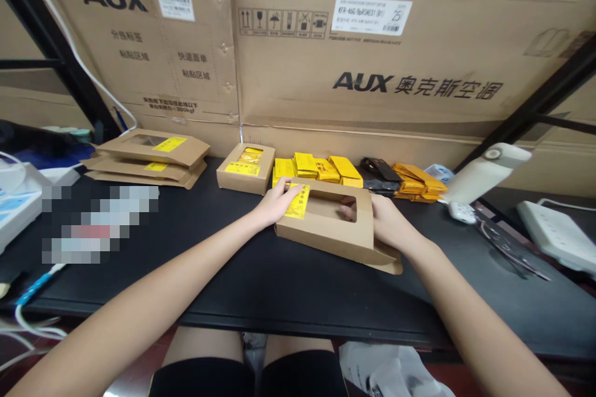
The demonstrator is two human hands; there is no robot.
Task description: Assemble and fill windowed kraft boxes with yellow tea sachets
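Observation:
A brown cardboard box (326, 242) with a cut-out window and a yellow label (298, 201) rests on the black table, turned at a slant. My left hand (278, 203) grips its left end, thumb on top by the label. Into the box's open right end reaches my right hand (388, 220); its fingertips show through the window, apart and holding nothing I can see. An end flap sticks out below that wrist. Just behind stand several yellow packets (321, 167), black packets (379, 175) and orange packets (416, 181).
Left of the packets sits a closed windowed box (246, 167) with yellow packets inside. Flattened boxes (149, 158) are stacked farther left. On the right are a white bottle (488, 170), earphone case (462, 213), glasses (510, 248) and power strip (559, 236). Large AUX cartons (288, 80) stand behind.

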